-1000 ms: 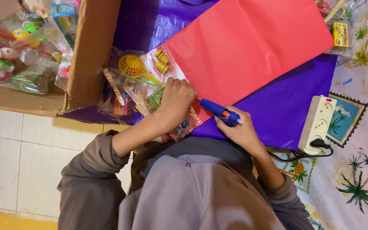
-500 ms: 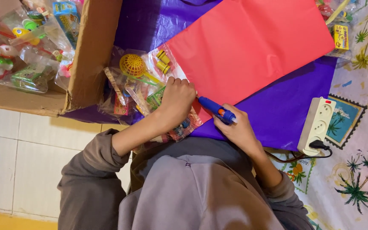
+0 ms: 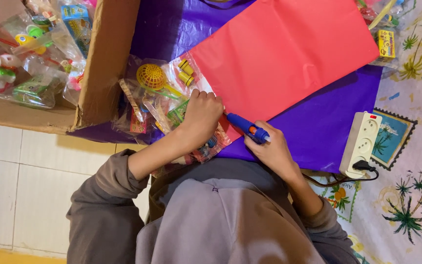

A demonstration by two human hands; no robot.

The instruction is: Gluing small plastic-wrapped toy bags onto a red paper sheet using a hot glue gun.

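Left hand [image 3: 202,113] is fisted, fingers curled tight and pressing down on the toy bag [image 3: 172,115] at frame centre-left, right where the bag's edge meets the lower-left corner of the red sheet [image 3: 284,54]. Right hand [image 3: 269,151] wraps the blue glue gun [image 3: 246,128], fingers closed round the grip, nozzle pointing up-left at the seam just beside the left knuckles

Bag is clear plastic, stuffed with small toys: yellow ball [image 3: 151,76], yellow pegs [image 3: 186,72], a few packets. It lies on the purple sheet [image 3: 318,122], half under the red one's corner

My read on doing this step well:
- nozzle tip belongs on the overlap, not on bare purple; the tip itself is hidden behind the hand, so can't tell if it touches
- left fist sits very near the nozzle; knuckles want to stay off the hot end and off fresh glue
- press flat on the red corner, not on the lumpy toys, else the seam lifts
- thin plastic likely melts or puckers under a held tip, so short dabs look safer than a long bead
- cord runs from the gun towards the white power strip [image 3: 362,144] at right; slack looks short, so a tug could drag the gun off line

Cardboard box [image 3: 108,63] with more bagged toys sits upper left, touching the bag pile; it crowds the left forearm a bit
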